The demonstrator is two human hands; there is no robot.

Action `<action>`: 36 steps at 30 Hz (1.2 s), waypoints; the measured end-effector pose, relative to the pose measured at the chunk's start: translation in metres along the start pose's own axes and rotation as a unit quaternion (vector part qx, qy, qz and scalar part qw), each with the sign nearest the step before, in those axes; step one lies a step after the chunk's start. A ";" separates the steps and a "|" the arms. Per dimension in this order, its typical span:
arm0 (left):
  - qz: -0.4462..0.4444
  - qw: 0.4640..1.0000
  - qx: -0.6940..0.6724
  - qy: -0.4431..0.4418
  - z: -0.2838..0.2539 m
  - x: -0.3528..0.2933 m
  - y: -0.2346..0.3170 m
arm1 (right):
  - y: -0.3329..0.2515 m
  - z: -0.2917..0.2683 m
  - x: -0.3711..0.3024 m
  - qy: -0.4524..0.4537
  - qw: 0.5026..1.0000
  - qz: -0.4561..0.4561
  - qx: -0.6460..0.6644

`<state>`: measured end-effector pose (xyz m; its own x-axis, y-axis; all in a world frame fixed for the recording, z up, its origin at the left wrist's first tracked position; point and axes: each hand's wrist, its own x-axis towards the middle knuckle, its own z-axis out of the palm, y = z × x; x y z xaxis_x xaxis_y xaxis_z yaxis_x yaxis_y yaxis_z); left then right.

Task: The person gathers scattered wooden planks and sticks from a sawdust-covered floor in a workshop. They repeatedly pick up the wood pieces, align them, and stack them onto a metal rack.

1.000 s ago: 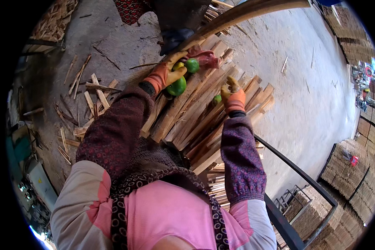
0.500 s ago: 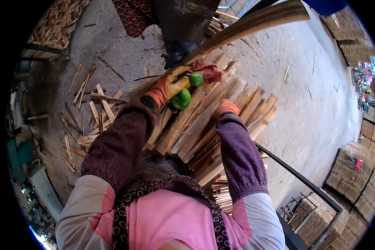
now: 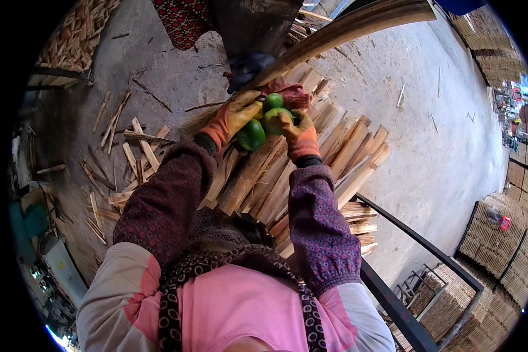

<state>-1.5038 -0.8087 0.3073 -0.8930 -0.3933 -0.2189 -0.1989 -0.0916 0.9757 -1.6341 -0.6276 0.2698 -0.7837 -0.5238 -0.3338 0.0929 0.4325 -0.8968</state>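
Several green fruits lie together on the stacked wood strips (image 3: 264, 176). My right hand (image 3: 302, 135), in an orange and yellow glove, is closed on a green fruit (image 3: 274, 121). A smaller green fruit (image 3: 273, 101) sits just beyond it, beside a red glove or gloved hand (image 3: 293, 94); I cannot tell which. My left hand (image 3: 229, 120), gloved alike, has curled fingers at the left of the fruits; what they hold is hidden. Below those fingers rests a larger green fruit (image 3: 251, 135).
A long curved wood slab (image 3: 358, 32) slants across the far side. Loose wood pieces (image 3: 141, 152) litter the floor at left. A black metal rail (image 3: 416, 234) runs at right, near wood stacks (image 3: 498, 234). A dark blue gloved hand or shoe (image 3: 249, 67) is beyond the fruits.
My right hand has moved from the wood strips up and left to the fruits and closed on one. My left hand has shifted slightly left, staying beside the fruits.
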 end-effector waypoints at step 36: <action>0.273 0.812 0.515 0.043 -0.010 -0.125 -0.071 | 0.119 0.057 -0.525 0.343 0.889 0.141 0.269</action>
<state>-1.3737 -0.7621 0.2654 -0.9390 -0.1843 0.2904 -0.0542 0.9131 0.4041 -1.1767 -0.3427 0.3220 -0.8553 0.1997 -0.4782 0.4814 -0.0353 -0.8758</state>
